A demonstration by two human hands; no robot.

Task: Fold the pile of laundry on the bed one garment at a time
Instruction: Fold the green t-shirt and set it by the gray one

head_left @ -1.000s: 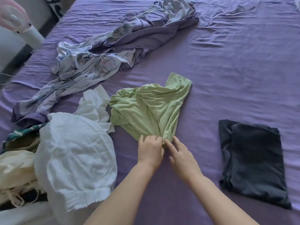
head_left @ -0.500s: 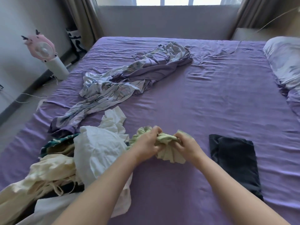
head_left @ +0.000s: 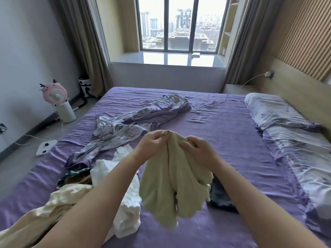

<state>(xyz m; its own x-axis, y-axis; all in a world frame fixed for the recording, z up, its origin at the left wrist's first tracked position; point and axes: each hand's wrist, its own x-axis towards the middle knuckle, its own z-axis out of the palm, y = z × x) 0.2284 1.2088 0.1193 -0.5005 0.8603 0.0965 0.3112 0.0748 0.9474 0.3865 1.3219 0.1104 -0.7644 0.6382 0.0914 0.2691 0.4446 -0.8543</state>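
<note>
Green garment [head_left: 172, 183] lifted off bed [head_left: 223, 133], both hands gripping its top

Bright window [head_left: 180, 24] w/ curtains [head_left: 80, 42], grey floor [head_left: 21, 154].

Bed [head_left: 223, 133]: unfolded laundry pile [head_left: 75, 187] at near left edge. Rumpled sheet [head_left: 136, 119] behind pile, running toward far middle. Folded garment [head_left: 221, 197] right of pile, near edge, partly hidden. Held garment [head_left: 172, 179] hangs between them, above bed. 2 pillows [head_left: 290, 129] along right edge. Fan [head_left: 59, 102] on floor beyond left edge.
</note>
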